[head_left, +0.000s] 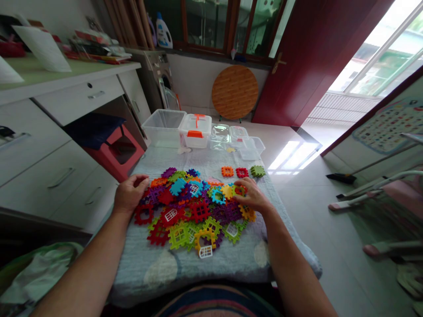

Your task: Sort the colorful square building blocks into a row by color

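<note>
A heap of colourful plastic interlocking tiles (199, 211) lies on the cloth-covered table. My left hand (129, 193) rests against the heap's left edge, loosely curled, with no tile visible in it. At the right edge, my right hand (254, 196) has its thumb and fingers around a green and red tile (240, 190), beside a yellow tile (227, 191). Behind that hand an orange tile (227, 171), a red tile (242, 172) and a green stack of tiles (257, 171) sit in a row. A white window piece (205, 251) lies at the front of the heap.
Along the table's far edge stand a large clear bin (164, 127), a lidded box with orange clips (197, 131) and smaller clear containers (220, 135). A red stool (115, 147) is at the left, under a white desk (66, 99). A pink chair (396, 189) stands at the right.
</note>
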A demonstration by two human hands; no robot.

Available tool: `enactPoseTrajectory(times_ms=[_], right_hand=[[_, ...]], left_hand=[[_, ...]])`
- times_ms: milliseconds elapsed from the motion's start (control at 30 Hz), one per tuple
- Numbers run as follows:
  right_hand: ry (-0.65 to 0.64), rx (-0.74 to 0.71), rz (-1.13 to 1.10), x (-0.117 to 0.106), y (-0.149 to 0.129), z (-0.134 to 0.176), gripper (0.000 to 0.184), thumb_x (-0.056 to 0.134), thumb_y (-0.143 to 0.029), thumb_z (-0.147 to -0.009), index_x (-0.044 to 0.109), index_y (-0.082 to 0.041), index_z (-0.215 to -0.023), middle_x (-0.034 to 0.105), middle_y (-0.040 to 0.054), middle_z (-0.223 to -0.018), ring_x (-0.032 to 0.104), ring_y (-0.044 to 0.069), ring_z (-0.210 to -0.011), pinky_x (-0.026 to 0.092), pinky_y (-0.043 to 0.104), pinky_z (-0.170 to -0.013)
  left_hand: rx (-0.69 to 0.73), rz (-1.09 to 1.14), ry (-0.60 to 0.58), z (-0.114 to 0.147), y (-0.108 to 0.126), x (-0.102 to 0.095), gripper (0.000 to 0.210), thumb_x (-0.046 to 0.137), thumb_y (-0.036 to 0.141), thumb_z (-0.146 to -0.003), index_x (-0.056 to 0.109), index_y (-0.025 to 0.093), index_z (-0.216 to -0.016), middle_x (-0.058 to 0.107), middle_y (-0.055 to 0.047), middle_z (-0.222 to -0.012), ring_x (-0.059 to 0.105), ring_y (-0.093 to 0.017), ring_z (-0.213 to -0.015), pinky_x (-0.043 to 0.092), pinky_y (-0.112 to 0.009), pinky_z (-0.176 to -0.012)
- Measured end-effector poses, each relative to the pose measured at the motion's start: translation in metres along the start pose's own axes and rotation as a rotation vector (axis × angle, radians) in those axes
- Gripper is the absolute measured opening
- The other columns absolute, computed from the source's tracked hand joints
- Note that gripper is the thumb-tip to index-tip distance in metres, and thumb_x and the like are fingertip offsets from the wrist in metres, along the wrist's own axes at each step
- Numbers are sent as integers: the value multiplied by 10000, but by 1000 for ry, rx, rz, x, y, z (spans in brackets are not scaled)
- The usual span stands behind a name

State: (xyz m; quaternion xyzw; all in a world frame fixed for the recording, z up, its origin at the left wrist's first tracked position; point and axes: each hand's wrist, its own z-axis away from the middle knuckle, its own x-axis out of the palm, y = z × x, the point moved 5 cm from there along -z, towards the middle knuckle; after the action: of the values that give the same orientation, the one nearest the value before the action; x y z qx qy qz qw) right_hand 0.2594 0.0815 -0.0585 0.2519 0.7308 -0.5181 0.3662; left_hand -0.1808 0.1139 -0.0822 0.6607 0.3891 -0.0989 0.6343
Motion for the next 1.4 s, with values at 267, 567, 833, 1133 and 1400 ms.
enactPoseTrajectory(times_ms=[267,567,833,1133,1400], right_hand=[[-1,-123,40,-9,-35,-52,311,734,-310,-752,643,-195,-1026,579,53,-969,570,194,-895,462,326,-852],[-270,-101,420,45,-49,-123,372,716,-344,-771,665,-216,-1117,641,107,-1158,570,279,-1064,401,385,-898],[-302,-79,432,54,-43,-132,352,750,-318,-755,688,-224,-1088,673,95,-1171,577,294,-1082,398,387,-885],[-216,-81,336,41,-52,-119,495,757,-368,-780,631,-198,-1227,633,137,-1259,581,300,-1126,427,436,-948],[-53,-160,-5,-5,-51,-54,295,683,-314,-831,681,-221,-1111,701,97,-1131,648,248,-1031,495,419,-929]], left_hand=[[15,24,-9,-1,3,0,350,581,472,-739,701,203,-929,738,-36,-867,684,-233,-833,525,-329,-822],[18,19,-4,0,5,-3,344,577,458,-755,708,197,-936,738,-47,-890,684,-236,-874,514,-332,-850],[18,46,-12,-2,1,-2,348,580,458,-764,708,191,-948,737,-52,-913,681,-235,-890,508,-335,-874],[-2,141,-53,-1,6,-2,376,604,481,-740,696,181,-947,728,-53,-929,665,-233,-898,494,-350,-905],[-52,293,-277,-9,25,-5,524,625,566,-712,684,173,-1053,717,-72,-1014,643,-253,-962,501,-365,-886]])
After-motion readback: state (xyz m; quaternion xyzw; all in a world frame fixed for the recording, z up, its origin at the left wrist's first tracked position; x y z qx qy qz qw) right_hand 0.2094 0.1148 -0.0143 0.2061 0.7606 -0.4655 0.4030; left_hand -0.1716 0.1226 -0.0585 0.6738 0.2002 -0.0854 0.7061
